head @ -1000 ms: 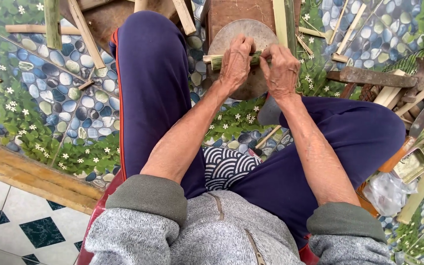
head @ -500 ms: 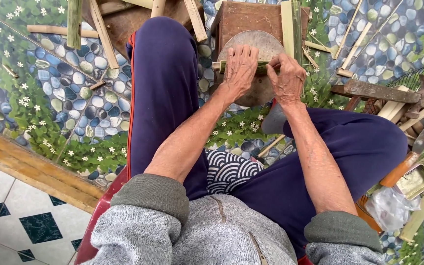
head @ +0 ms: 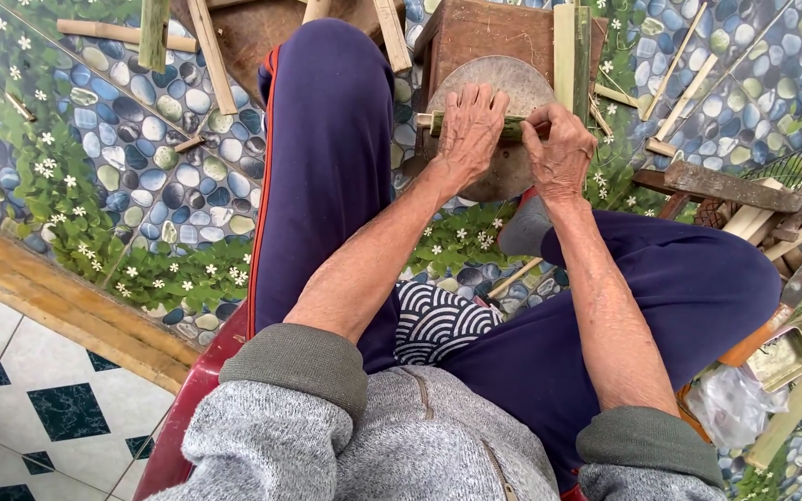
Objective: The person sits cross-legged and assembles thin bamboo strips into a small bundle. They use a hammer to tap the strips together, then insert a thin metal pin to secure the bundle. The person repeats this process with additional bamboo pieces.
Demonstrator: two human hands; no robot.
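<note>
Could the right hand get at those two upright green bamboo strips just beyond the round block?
Probably yes. The right hand grips the bamboo piece on the round block, and the strips stand just past it with nothing between; it would need to let go first.

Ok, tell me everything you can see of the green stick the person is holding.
The green stick looks like a thin strip of split bamboo, green on its skin and pale at the cut left end. It lies roughly level across a round wooden block. The left hand presses down over its left part; the right hand grips its right part. Most of its length is hidden under the fingers.
</note>
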